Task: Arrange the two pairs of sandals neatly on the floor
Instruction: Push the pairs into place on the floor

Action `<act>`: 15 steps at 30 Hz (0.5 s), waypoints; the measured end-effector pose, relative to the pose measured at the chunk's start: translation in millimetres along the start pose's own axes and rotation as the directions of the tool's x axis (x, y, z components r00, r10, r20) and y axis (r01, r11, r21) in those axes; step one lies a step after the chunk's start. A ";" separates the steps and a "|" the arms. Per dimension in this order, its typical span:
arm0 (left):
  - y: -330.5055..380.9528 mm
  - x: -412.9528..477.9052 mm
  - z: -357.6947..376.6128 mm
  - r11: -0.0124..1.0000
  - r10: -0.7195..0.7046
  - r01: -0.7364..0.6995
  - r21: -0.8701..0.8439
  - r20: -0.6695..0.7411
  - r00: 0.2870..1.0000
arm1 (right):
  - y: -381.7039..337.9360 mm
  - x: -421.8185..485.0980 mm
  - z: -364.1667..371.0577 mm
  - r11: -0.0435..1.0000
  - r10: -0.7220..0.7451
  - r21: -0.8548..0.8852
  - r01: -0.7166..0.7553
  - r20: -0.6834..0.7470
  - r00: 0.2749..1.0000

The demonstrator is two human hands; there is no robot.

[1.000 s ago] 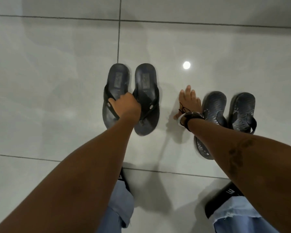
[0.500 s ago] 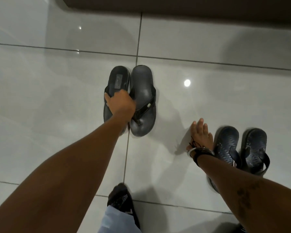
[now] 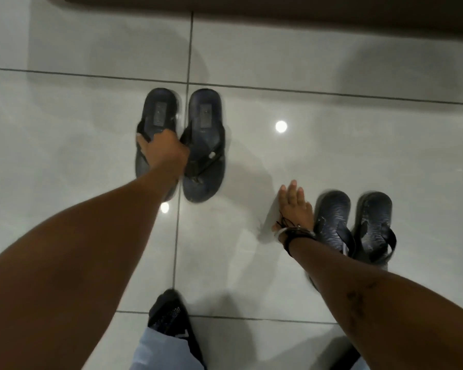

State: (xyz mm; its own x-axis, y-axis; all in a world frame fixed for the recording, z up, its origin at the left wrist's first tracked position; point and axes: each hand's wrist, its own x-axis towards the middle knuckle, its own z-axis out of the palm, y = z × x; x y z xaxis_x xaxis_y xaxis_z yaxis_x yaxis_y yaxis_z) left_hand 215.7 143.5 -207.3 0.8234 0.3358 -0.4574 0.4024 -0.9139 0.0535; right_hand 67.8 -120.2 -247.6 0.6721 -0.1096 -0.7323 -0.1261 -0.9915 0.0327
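Two pairs of dark sandals lie on the glossy grey tiled floor [image 3: 78,134]. The far pair of flip-flops sits side by side, heels away from me: the left one [image 3: 158,113] and the right one [image 3: 205,134]. My left hand [image 3: 163,153] is closed over the straps of this pair, mainly on the left flip-flop. The near pair stands at the right: a patterned sandal [image 3: 332,217] and its mate [image 3: 373,222]. My right hand [image 3: 296,206] rests flat on the floor with fingers spread, just left of that pair and not holding it.
A dark baseboard or furniture edge [image 3: 278,6] runs along the top. My black shoe [image 3: 169,313] and light blue trouser leg [image 3: 158,348] are at the bottom centre. Ceiling light reflections [image 3: 281,126] glint on the tiles.
My left hand has set the right flip-flop flat beside the left one, after it stood tilted. The right hand has stayed flat on the floor by the near pair.
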 end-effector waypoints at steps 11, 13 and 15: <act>92.9 -113.9 70.2 0.867 0.495 -0.497 0.014 0.067 0.866 | 82.4 -44.0 -48.3 0.897 0.403 0.299 -0.324 -0.259 0.877; 113.9 -137.7 97.0 0.867 0.496 -0.499 -0.017 0.140 0.857 | 109.8 -55.2 -39.1 0.811 0.553 0.323 -0.487 -0.155 0.818; 124.6 -154.7 121.1 0.879 0.470 -0.476 -0.021 0.203 0.859 | 125.9 -64.7 -21.0 0.786 0.588 0.277 -0.553 -0.056 0.807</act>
State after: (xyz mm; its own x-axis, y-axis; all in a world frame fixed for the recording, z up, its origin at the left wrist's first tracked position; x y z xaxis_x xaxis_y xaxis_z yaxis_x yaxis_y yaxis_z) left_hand 90.0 -49.9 -237.4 0.8150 -0.1877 -0.5482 -0.0299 -0.9584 0.2837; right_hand 23.7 -239.4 -181.8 0.5093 -0.6751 -0.5337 -0.6730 -0.6990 0.2419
